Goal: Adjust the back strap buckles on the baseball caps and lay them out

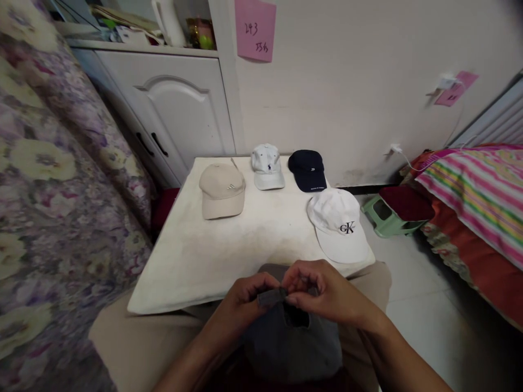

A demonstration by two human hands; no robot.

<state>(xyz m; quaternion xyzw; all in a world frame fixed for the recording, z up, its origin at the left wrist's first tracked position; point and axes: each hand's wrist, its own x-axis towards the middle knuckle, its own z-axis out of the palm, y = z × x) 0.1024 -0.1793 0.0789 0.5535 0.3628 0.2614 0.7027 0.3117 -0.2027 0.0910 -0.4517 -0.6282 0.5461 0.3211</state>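
A dark grey baseball cap (292, 348) rests between my legs at the table's near edge, its back opening facing up. My left hand (249, 296) pinches the cap's adjustment strap (271, 297) from the left. Thumb and fingers of my right hand (321, 291) close on the strap's other end, beside the buckle area, whose details are too small to make out. Most of the cap's brim is hidden behind my hands. On the table sit a beige cap (223, 190), a pale blue cap (267, 166), a navy cap (308, 170) and a white cap (339, 224).
The caps stand on a small table with a cream cloth (196, 261). A floral curtain (61, 218) hangs at the left, near a white cabinet (175, 103). To the right are a green stool (386, 220) and a bed with a striped cover (482, 190).
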